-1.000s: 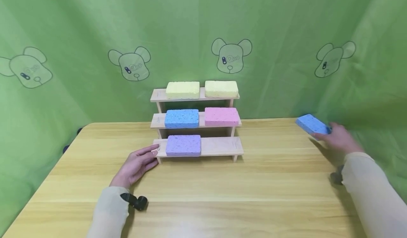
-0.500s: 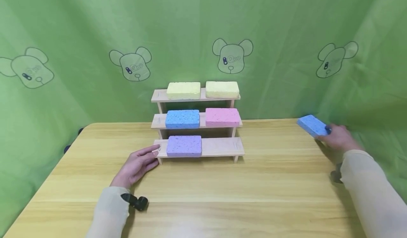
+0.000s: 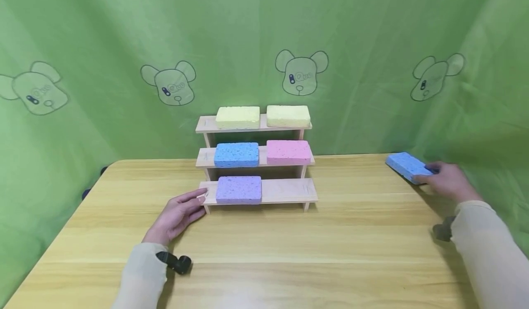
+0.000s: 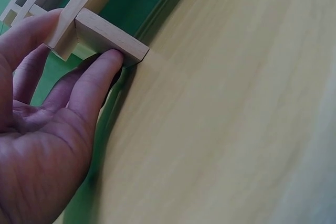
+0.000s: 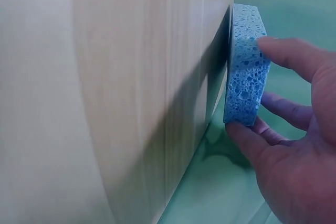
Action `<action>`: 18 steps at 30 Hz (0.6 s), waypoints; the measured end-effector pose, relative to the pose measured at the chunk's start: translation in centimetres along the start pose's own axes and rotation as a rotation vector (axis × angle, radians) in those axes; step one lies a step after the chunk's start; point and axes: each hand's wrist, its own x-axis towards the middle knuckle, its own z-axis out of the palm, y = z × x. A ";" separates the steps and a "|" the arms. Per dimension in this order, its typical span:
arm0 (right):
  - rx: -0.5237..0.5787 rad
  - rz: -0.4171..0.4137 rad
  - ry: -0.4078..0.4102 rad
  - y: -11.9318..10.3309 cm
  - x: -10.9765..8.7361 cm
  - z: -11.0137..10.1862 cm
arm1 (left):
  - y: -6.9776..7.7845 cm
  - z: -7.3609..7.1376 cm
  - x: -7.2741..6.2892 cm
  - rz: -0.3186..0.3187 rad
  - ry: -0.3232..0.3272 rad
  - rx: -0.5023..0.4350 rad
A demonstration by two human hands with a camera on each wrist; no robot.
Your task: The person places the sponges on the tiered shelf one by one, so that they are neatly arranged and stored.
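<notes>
At the right back of the table, my right hand [image 3: 450,182] pinches a blue sponge [image 3: 408,166] by its near end. The right wrist view has the sponge [image 5: 245,72] flat along the tabletop, a finger on one side and the thumb at its corner; whether it fully touches the wood I cannot tell. My left hand [image 3: 175,217] holds the left end of a three-step wooden rack [image 3: 289,190], thumb against the leg [image 4: 110,38] in the left wrist view. On the rack's bottom step lies a purple sponge [image 3: 239,190], left of a bare stretch.
The middle step carries another blue sponge [image 3: 236,155] and a pink sponge [image 3: 288,152]. Two yellow sponges, one on the left [image 3: 237,118] and one on the right [image 3: 288,116], sit on the top step. A green curtain [image 3: 351,33] hangs behind the wooden table [image 3: 314,254].
The right hand has brought the blue sponge down slightly toward the table, and the sponge lies flatter now. The left hand and the rack look unmoved.
</notes>
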 end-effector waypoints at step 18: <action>0.064 -0.081 0.056 -1.0 -2.1 0.2 | -0.1 -0.1 0.0 0.009 0.001 -0.005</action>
